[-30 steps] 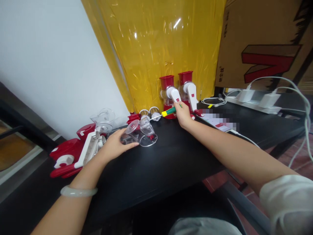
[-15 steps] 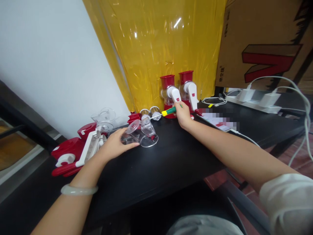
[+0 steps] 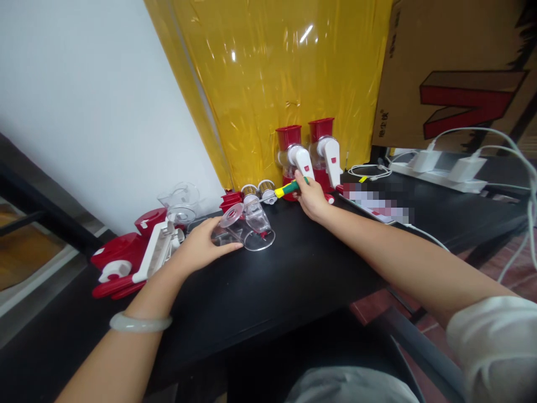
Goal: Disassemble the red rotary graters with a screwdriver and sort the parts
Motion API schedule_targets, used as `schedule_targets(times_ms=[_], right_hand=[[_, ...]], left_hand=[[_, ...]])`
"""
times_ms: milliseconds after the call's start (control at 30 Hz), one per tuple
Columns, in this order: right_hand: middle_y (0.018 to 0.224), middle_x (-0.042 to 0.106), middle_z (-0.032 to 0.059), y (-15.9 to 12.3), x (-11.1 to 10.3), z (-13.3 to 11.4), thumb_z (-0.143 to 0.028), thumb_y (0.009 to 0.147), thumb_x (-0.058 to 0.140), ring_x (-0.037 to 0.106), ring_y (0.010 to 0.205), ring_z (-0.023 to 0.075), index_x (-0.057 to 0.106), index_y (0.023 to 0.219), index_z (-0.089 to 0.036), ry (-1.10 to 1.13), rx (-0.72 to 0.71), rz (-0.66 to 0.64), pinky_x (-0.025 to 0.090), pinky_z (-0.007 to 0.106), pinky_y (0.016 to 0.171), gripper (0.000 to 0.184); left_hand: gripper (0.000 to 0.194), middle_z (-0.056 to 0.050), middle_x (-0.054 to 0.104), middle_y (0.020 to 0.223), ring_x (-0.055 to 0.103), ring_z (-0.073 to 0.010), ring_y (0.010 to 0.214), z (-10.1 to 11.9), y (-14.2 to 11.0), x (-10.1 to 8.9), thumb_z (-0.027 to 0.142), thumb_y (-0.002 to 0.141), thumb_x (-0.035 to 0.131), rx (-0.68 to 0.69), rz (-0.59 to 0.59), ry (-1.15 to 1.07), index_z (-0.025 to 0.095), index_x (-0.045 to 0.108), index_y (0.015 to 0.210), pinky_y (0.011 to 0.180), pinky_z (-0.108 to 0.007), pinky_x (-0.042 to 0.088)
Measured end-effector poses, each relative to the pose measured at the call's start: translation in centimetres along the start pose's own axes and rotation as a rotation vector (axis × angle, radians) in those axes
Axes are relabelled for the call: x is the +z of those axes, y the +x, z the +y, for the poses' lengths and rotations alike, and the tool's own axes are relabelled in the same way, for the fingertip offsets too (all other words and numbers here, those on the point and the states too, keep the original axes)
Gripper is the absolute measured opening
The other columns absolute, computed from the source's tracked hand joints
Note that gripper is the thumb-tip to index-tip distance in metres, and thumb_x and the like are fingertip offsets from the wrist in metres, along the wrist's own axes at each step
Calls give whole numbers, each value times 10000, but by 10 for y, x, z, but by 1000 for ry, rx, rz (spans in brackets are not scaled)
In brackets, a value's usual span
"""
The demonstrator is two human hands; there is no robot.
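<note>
My left hand (image 3: 205,243) is wrapped round a clear plastic grater housing (image 3: 239,230) that lies tilted on the black table. Its round open rim faces me, and my fingers on its far side are partly hidden. In my right hand (image 3: 311,196) is a screwdriver with a green and yellow handle (image 3: 288,189). The thin metal shaft points left to the upper part of the housing; whether its tip touches is too small to tell. Just behind are two metal grater drums (image 3: 267,191) and a red plastic part (image 3: 231,200).
Two assembled red and white rotary graters (image 3: 324,154) stand at the yellow curtain (image 3: 268,84). To the left lie red bases (image 3: 119,252), a white frame part (image 3: 154,252) and another clear housing (image 3: 181,201). On the right are a phone (image 3: 371,204), a power strip (image 3: 440,178) and cables.
My right hand has shifted its hold, and the screwdriver handle now tilts up more. My left hand keeps its hold on the housing. The whole view has moved slightly.
</note>
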State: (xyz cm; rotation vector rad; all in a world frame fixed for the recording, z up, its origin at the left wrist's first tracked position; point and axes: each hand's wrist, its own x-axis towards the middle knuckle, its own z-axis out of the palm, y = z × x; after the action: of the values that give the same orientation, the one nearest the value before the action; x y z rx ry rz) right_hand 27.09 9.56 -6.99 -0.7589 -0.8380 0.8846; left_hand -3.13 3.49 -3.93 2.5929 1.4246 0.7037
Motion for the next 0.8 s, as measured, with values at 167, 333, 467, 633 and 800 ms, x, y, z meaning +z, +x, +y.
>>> schedule_targets(times_ms=[167, 333, 467, 633, 800], right_hand=[[567, 403, -74, 1, -4, 2, -647, 803, 625, 424, 481, 86, 434, 765, -236, -74, 6, -13, 353, 231, 467, 455], [565, 391, -87, -4, 0, -7, -513, 834, 650, 384, 464, 72, 428, 783, -236, -33, 68, -14, 339, 212, 463, 359], [600, 443, -78, -8, 8, -17, -294, 885, 545, 426, 474, 67, 436, 805, -224, 86, 149, 19, 361, 203, 482, 153], [609, 452, -65, -4, 4, -13, -384, 898, 513, 443, 474, 79, 436, 801, -227, 60, 132, 9, 379, 218, 476, 200], [530, 327, -93, 0, -4, -5, -578, 849, 590, 355, 434, 75, 402, 764, -243, -108, 31, -43, 339, 224, 450, 393]], left_hand=[[689, -112, 670, 1180, 653, -327, 1038, -1, 0, 1, 682, 735, 744, 0, -3, 3, 191, 614, 1200, 908, -486, 538], [707, -121, 664, 1195, 646, -333, 1057, 0, -1, 1, 688, 725, 748, -4, 2, 5, 184, 606, 1201, 924, -493, 533], [680, -112, 672, 1183, 652, -325, 1045, 2, -1, -1, 676, 739, 743, -10, -20, -4, 189, 611, 1195, 926, -481, 533], [662, -110, 671, 1177, 656, -325, 1030, 1, -1, 0, 678, 736, 744, 0, -1, 2, 199, 619, 1175, 893, -467, 544], [690, -116, 663, 1194, 648, -320, 1046, 1, -1, 1, 677, 739, 744, 0, -5, -2, 188, 607, 1206, 917, -475, 534]])
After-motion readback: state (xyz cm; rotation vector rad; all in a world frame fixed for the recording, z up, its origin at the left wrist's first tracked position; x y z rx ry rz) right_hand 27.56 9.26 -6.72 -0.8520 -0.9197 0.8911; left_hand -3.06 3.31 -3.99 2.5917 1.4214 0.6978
